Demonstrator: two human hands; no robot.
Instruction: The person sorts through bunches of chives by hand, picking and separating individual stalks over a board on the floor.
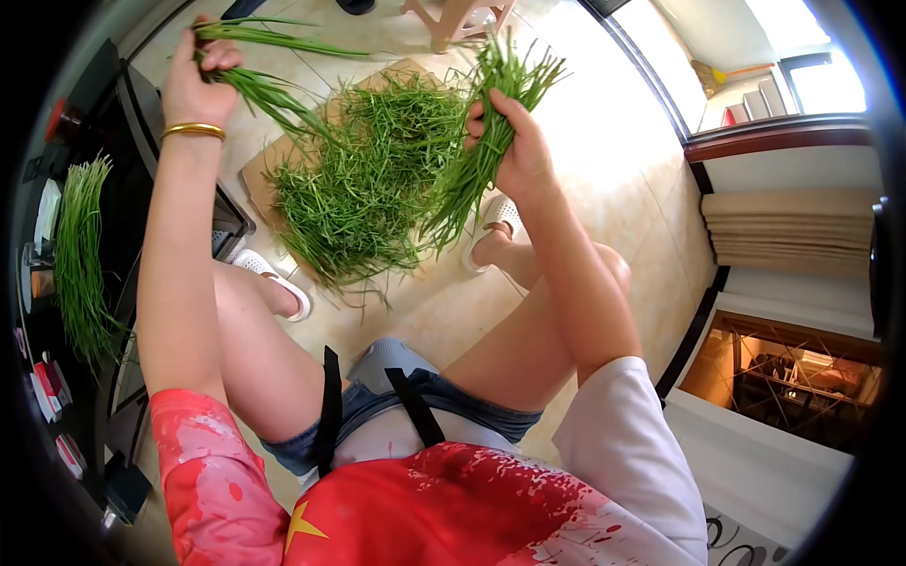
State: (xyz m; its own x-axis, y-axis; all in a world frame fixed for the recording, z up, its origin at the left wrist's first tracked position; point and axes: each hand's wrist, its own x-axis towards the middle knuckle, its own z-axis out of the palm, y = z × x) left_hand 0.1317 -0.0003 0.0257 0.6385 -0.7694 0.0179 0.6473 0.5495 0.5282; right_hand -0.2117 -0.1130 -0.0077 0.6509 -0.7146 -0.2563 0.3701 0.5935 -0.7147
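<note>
My left hand (203, 80), with a gold bangle at the wrist, is raised at the upper left. Its fingers are closed round a few long green chives (274, 99), which trail to the right. My right hand (514, 146) grips a thick bunch of chives (486, 156) whose ends stick out above and below the fist. Between and below the hands, a loose heap of chives (377, 170) covers most of a cardboard sheet (260, 174) on the floor.
A neat bundle of chives (80, 255) lies on the black glass-topped cabinet (123, 198) at left, beside small boxes. A plastic stool (453, 21) stands at the top. My feet in white clogs (274, 278) flank the heap. At right is a cabinet with lattice doors (783, 368).
</note>
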